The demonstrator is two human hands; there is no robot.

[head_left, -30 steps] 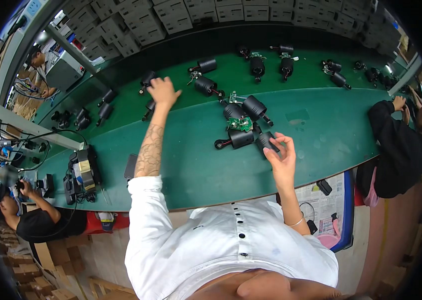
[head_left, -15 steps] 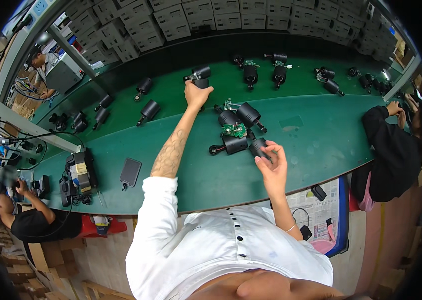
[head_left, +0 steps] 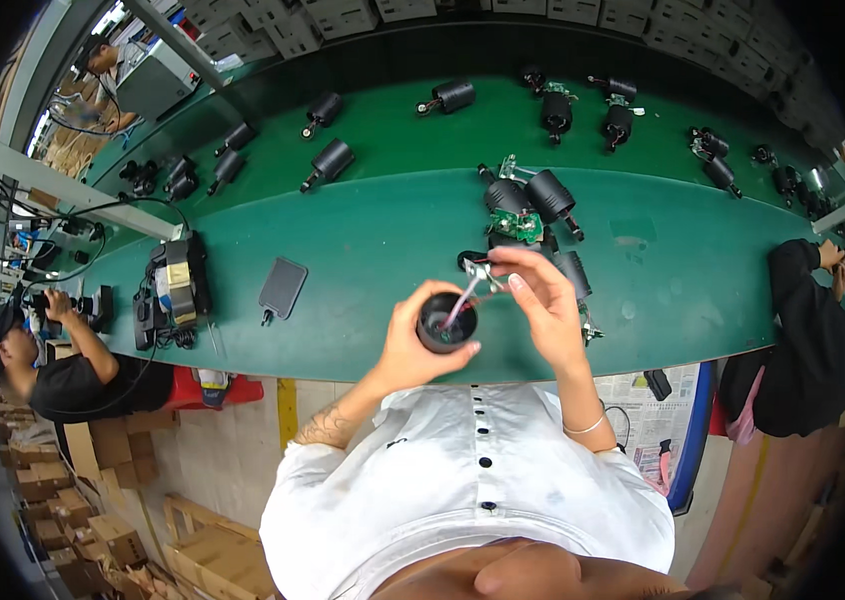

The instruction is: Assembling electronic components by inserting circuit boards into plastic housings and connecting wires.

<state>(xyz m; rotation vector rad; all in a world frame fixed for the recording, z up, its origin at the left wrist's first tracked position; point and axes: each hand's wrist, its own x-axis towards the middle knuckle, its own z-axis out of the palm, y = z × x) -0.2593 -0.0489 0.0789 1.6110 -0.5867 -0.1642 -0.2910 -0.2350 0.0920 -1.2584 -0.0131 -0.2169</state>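
Close to the bench's front edge, my left hand is wrapped round a black cylindrical housing, its open end facing up. Pinkish-white wires rise out of the housing. They run to a small light-coloured part at the fingertips of my right hand, which are closed on it or on the wires beside it; the exact grip is partly hidden. Just beyond my right hand lies a cluster of black ribbed cylinders with a green circuit board. Another dark cylinder is partly behind that hand.
More black cylinders lie along the far strip of the green bench. To the left are a dark flat rectangular device and a bulky black device. Co-workers sit at left and right.
My left hand has come back from the far strip to near my body with a black housing. My right hand has left the cylinder on the bench and moved to the wires. The view has shifted.
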